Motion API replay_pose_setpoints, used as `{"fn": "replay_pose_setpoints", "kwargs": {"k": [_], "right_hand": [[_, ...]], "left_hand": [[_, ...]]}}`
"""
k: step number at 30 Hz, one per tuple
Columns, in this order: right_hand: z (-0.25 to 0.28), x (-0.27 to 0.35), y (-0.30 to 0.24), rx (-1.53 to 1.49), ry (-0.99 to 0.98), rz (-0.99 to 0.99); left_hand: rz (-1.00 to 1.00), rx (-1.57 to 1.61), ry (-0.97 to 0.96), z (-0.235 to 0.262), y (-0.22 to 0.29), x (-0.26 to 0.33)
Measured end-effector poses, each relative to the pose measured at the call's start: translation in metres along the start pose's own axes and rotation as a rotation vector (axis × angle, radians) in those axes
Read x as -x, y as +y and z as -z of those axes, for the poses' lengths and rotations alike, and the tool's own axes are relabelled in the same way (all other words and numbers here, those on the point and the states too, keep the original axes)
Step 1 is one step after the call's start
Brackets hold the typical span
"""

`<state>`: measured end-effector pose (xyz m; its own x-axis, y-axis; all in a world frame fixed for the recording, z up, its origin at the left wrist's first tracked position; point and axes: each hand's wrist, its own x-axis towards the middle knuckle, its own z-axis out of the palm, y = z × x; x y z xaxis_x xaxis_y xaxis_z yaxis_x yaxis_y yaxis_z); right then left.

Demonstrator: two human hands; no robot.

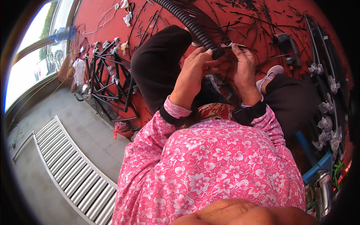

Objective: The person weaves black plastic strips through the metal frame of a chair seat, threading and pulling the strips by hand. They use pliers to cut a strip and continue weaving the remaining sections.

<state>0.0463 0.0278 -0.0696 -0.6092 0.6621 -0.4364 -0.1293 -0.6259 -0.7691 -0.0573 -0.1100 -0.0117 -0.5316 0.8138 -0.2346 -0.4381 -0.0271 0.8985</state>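
Black ribbed flexible tube (184, 18), plastic by the look, running down past the black-trousered left knee (161, 48) to an end in front of the lap, above the red floor (103, 35). At that end: left hand (191, 75), thumb on the tube, fingers closed around it; underside of grip hidden. Just beside: right hand (245, 67), thumb and forefinger pinched narrow on a thin black flexible strip (244, 47), other fingers loosely curled. Strip touching tube or not: can't tell.

Handling, best judgement: light, springy, easy to bend across the ribs, stiffer against squeezing; long free length apt to tug sideways. Best held close to the end, fingertips seated between ribs. Strip: probably slick, best pinched near its tip.
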Motion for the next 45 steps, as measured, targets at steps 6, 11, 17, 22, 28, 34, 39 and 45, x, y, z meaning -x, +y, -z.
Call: {"fn": "replay_pose_setpoints", "kwargs": {"k": [6,11,17,22,28,34,39,45], "right_hand": [[-0.015,0.014,0.006,0.025,-0.010,0.001],[-0.025,0.019,0.000,0.112,0.013,0.140],[-0.030,0.026,-0.008,0.331,-0.167,0.192],[-0.034,0.026,-0.007,0.393,-0.232,0.279],[-0.037,0.025,-0.009,0.447,-0.194,0.334],[-0.041,0.030,-0.005,0.225,-0.191,0.200],[-0.040,0.027,0.002,0.197,-0.136,0.236],[-0.038,0.027,0.001,0.185,-0.116,0.211]], "left_hand": [[0.195,0.422,0.133,0.001,-0.003,0.008],[0.205,0.425,0.156,0.000,-0.005,0.010],[0.143,0.373,0.132,0.002,-0.012,0.013],[0.147,0.332,0.138,0.004,-0.015,0.015],[0.174,0.315,0.149,0.006,-0.010,0.015],[0.224,0.317,0.184,0.007,-0.008,0.016],[0.161,0.191,0.164,0.018,-0.007,0.011],[-0.368,-1.091,0.349,0.019,0.005,0.010]]}}
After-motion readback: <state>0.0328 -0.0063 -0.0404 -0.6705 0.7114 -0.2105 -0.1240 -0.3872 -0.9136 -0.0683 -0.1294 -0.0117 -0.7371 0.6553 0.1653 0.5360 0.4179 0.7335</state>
